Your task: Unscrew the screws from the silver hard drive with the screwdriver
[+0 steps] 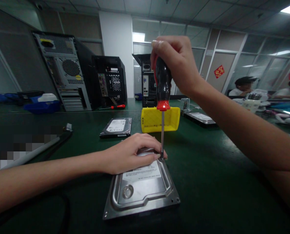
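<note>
A silver hard drive point(145, 191) with a white label lies flat on the green table in front of me. My left hand point(132, 152) rests across its far part, holding it down, with thumb and fingertips close around the screwdriver's tip. The black-and-red screwdriver point(163, 86) stands upright, its shaft running down to the drive's far right corner. Wrapped round the top of its handle is my right hand point(175, 60). Whatever screw sits under the tip is hidden by my fingers.
Behind the drive are a second hard drive point(117, 126) and a yellow bin point(160, 120); another drive point(200, 117) lies right. Computer cases point(62, 71) line the back, with a red screwdriver point(117, 106) before them. A blue tray point(42, 106) and a cable point(64, 131) are left. A person point(243, 86) sits far right.
</note>
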Motion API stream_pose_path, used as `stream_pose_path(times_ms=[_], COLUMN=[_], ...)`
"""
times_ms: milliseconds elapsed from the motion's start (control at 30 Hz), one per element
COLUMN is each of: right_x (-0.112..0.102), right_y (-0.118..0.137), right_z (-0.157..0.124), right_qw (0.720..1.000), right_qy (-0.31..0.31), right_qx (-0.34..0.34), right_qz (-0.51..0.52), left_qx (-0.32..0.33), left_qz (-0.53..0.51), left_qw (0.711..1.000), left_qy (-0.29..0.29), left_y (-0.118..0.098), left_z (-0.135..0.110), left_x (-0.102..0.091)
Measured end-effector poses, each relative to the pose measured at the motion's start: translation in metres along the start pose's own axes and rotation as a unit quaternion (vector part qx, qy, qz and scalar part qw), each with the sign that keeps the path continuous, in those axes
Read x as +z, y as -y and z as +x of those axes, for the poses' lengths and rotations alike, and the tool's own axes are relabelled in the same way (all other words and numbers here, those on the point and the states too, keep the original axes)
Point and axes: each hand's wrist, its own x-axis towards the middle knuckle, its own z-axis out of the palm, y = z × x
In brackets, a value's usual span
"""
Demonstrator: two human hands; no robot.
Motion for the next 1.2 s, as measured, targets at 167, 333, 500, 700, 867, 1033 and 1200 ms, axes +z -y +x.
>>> stream_pose_path(times_ms=[167, 333, 500, 700, 867, 1033, 1200], right_x=[-0.003, -0.016, -0.034, -0.037, -0.034, -0.035, -0.035], right_y=[-0.003, -0.001, 0.011, 0.026, 0.029, 0.022, 0.020], right_z=[0.000, 0.003, 0.004, 0.003, 0.004, 0.004, 0.004], right_qw=[0.998, 0.986, 0.974, 0.981, 0.981, 0.979, 0.976], right_qy=[0.046, 0.146, 0.213, 0.172, 0.176, 0.191, 0.204], right_qx=[-0.014, 0.006, -0.037, -0.089, -0.082, -0.076, -0.068], right_qz=[0.030, 0.080, 0.075, -0.018, -0.026, 0.004, 0.021], left_qx=[-0.008, -0.012, -0.010, -0.018, -0.017, -0.013, -0.017], left_qz=[-0.004, -0.006, -0.006, 0.010, 0.008, 0.004, 0.007], left_qw=[1.000, 1.000, 1.000, 1.000, 1.000, 1.000, 1.000], left_qy=[0.001, 0.005, 0.003, 0.005, 0.006, 0.006, 0.009], left_y=[0.000, 0.000, 0.000, 0.003, 0.003, 0.001, 0.001], left_z=[0.000, -0.002, -0.002, -0.002, -0.001, -0.001, -0.001], left_x=[0.000, -0.001, 0.000, 0.000, 0.000, 0.000, 0.000])
